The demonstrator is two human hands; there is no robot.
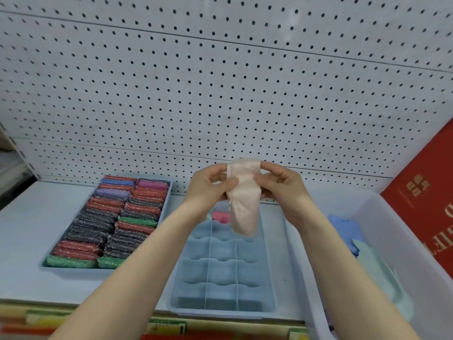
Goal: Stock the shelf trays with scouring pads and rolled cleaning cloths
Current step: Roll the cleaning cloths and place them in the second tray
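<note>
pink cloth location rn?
Head view, centre: the pink cloth is held up by both hands, left hand and right hand, above the far end of the divided tray.

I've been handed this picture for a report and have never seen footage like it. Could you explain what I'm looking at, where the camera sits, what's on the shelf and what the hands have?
There is no machine here. One wide-angle camera worn on a person's head looks forward and down, so you see their own bare arms reaching out.

The left hand and right hand together hold a pale pink cleaning cloth in the air, apparently rolling it.

Below them is a shelf backed by white pegboard. On it, to the left, a blue tray is packed with glittery scouring pads. In the middle, a divided tray is mostly empty, with one pink rolled cloth in a far compartment. To the right, a clear bin holds more loose cloths.
</note>
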